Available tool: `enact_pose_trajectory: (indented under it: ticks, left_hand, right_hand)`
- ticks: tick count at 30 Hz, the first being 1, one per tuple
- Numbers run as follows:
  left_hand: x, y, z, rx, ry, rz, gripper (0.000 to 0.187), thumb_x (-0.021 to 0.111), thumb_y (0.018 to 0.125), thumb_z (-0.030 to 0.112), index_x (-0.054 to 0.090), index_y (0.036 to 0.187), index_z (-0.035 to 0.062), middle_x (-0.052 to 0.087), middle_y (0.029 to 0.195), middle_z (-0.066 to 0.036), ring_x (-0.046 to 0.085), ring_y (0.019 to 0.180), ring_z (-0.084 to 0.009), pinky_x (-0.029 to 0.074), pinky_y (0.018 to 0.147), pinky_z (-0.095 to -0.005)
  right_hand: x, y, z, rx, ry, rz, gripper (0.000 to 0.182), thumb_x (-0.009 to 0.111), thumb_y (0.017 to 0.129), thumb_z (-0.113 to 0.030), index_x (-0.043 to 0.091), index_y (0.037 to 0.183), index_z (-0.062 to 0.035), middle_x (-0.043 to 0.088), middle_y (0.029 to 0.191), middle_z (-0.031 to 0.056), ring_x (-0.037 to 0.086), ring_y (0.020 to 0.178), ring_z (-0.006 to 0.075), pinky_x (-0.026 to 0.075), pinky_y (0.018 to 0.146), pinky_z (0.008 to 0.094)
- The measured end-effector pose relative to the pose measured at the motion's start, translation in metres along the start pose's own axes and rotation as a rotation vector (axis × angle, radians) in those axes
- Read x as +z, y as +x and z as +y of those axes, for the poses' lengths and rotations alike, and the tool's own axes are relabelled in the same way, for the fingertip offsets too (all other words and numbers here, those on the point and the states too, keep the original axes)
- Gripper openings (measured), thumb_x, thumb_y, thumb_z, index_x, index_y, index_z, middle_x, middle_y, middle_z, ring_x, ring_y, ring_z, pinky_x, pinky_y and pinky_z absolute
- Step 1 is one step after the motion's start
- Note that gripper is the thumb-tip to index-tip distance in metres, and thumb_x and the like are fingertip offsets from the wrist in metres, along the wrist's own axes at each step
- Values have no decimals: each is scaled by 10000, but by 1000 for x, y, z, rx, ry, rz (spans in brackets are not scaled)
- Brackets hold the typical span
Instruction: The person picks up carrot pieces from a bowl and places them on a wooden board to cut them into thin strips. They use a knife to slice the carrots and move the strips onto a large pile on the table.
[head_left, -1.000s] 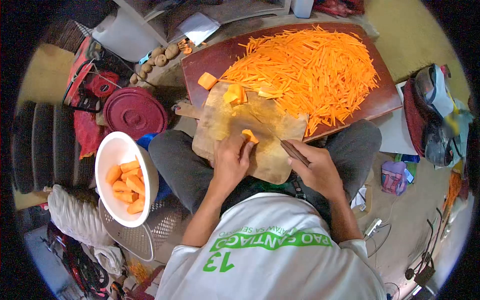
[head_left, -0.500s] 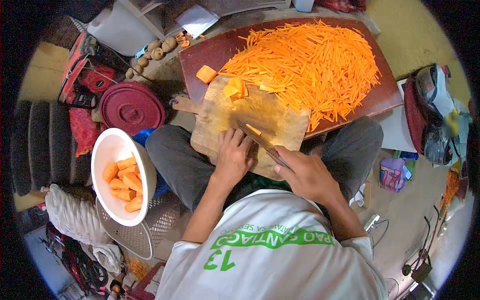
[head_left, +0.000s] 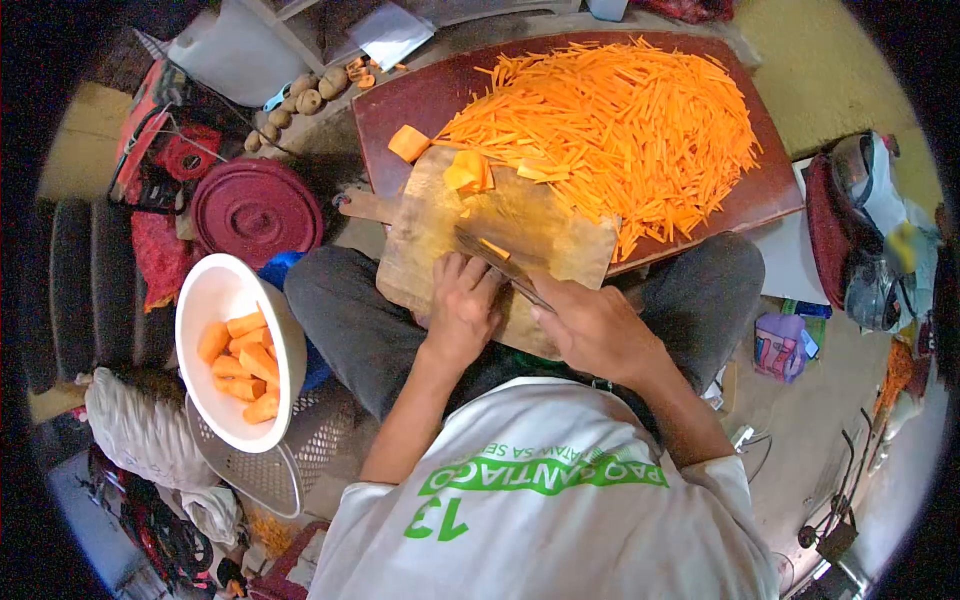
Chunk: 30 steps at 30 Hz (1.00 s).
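Note:
My right hand (head_left: 585, 325) is wrapped round the handle of a knife (head_left: 490, 255), whose blade lies over the wooden cutting board (head_left: 400, 260). A thin orange slice (head_left: 495, 249) rests against the blade. My left hand (head_left: 465, 300) presses on the board beside the blade with bent fingers; what lies under them is hidden. Orange chunks (head_left: 468, 172) sit at the board's far edge, and another chunk (head_left: 408, 143) lies just off its far left corner. Behind the board, a large heap of orange strips (head_left: 630, 130) covers much of a dark red tabletop (head_left: 400, 110).
A white bowl (head_left: 290, 370) of peeled orange pieces stands at the left, over a perforated grey basket (head_left: 285, 480). Beyond it are a dark red lid (head_left: 257, 215) and brown potatoes (head_left: 308, 102). A purple bag (head_left: 780, 345) lies on the floor at the right.
The knife and my right hand have shifted slightly left and away from my body. My left hand remains on the board. The whole view has shifted slightly.

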<state>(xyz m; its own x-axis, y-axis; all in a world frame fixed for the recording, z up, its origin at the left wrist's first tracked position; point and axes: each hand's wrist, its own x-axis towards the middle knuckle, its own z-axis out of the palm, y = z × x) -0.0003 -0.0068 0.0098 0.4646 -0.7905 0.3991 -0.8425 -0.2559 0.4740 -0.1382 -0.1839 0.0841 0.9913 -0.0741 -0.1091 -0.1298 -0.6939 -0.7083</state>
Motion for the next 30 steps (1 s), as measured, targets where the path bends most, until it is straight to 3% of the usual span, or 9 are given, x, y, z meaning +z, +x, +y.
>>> enact_pose_trajectory:
  ticks: [2, 5, 8, 11, 14, 17, 20, 23, 30]
  left_hand:
    - [-1, 1, 0, -12, -7, 9, 334, 795, 732, 12, 747, 1062, 9, 660, 1063, -142, 586, 997, -386, 474, 934, -509]
    - [-1, -1, 2, -45, -53, 2, 350, 791, 721, 2, 746, 1067, 7, 661, 1082, -140, 583, 996, -395, 477, 947, -508]
    - [0, 2, -1, -12, -42, 25, 344, 792, 726, 4, 745, 1067, 7, 660, 1095, -143, 585, 1003, -401, 478, 951, -507]
    - [2, 5, 0, 1, -46, 72, 330, 788, 730, 1, 743, 1057, 4, 659, 1100, -151, 588, 1014, -405, 477, 953, -516]
    - [-2, 1, 0, -23, -1, 53, 328, 782, 730, -6, 738, 1056, 0, 659, 1104, -155, 589, 1017, -407, 475, 950, -517]
    - [-3, 0, 1, -16, -1, 59, 356, 776, 709, -12, 734, 1063, -4, 658, 1101, -157, 585, 1017, -406, 471, 944, -520]
    - [-3, 1, 4, -27, -10, 80, 369, 779, 698, -8, 732, 1064, -5, 650, 1084, -159, 583, 1024, -402, 467, 940, -522]
    - [-1, -3, -1, -53, -17, 13, 364, 786, 702, -1, 732, 1061, -2, 645, 1080, -159, 582, 1032, -397, 465, 939, -524]
    - [-4, -3, 4, -45, 6, 70, 355, 795, 704, 11, 732, 1053, -1, 640, 1063, -154, 584, 1019, -392, 462, 932, -520]
  right_hand:
    - [-8, -5, -5, -3, -57, -57, 456, 607, 1052, -255, 495, 1396, 22, 723, 1007, 293, 726, 871, 491, 586, 720, 585]
    - [-16, -23, -13, 133, 7, -110, 321, 632, 1030, -200, 555, 1294, -34, 693, 976, 282, 687, 949, 496, 538, 766, 586]
    - [-5, -17, -13, 151, -15, -72, 336, 631, 1030, -194, 557, 1314, -30, 689, 964, 286, 689, 939, 495, 544, 765, 578]
    - [8, 6, 4, -52, -23, 50, 359, 631, 1027, -195, 553, 1336, -29, 697, 965, 286, 694, 926, 495, 547, 763, 576]
    - [-4, 3, -4, -34, -73, -25, 451, 578, 1067, -288, 495, 1401, 3, 729, 1050, 291, 730, 886, 484, 587, 748, 576]
    - [-17, -14, -14, 105, -74, -174, 408, 592, 1062, -252, 508, 1365, 7, 728, 1019, 277, 727, 868, 485, 580, 735, 584]
    - [-2, -8, -11, 82, -115, -117, 376, 591, 1064, -254, 518, 1321, 11, 727, 1001, 268, 728, 877, 481, 580, 738, 585]
    - [15, 11, -1, -76, -82, 39, 379, 569, 1069, -302, 519, 1303, -9, 726, 1033, 275, 725, 918, 493, 578, 763, 599]
    - [-11, -10, -25, 149, -70, -141, 333, 633, 1031, -202, 560, 1293, -10, 704, 969, 279, 703, 930, 475, 542, 762, 567]
